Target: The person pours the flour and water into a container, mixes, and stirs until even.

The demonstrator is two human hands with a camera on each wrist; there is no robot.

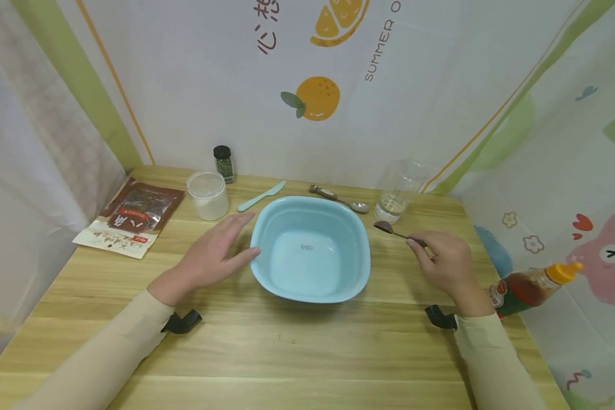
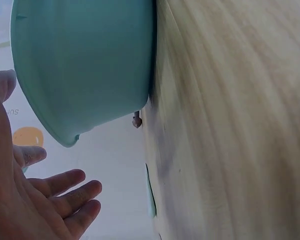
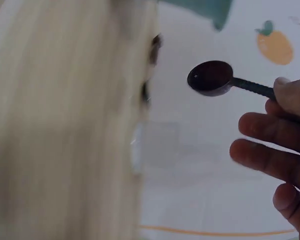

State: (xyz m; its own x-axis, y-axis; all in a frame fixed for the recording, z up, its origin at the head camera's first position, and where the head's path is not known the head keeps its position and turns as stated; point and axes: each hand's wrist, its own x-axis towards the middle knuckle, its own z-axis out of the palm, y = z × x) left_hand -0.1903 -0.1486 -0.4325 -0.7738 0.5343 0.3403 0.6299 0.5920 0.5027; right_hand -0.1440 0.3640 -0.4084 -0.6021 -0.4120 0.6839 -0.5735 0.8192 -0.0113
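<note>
A light blue basin (image 1: 310, 259) with small lettering on its bottom sits mid-table. My left hand (image 1: 210, 250) is at its left side, fingers extended and the thumb tip at the rim; whether it presses is unclear. In the left wrist view, that hand's fingers (image 2: 70, 195) are spread and hold nothing. To the right of the basin, my right hand (image 1: 446, 262) pinches the handle of a small dark scoop-like spoon (image 1: 383, 226) between thumb and index finger. In the right wrist view the spoon's bowl (image 3: 210, 78) is dark inside, and whether it holds anything cannot be told.
Along the back stand a clear cup (image 1: 397, 196) with pale contents, a metal spoon (image 1: 340, 199), a mint-green knife (image 1: 261, 196), a spice jar (image 1: 224, 164) and a white-filled jar (image 1: 208, 196). A brown packet (image 1: 130, 216) lies left; a sauce bottle (image 1: 530, 287) is beside my right wrist.
</note>
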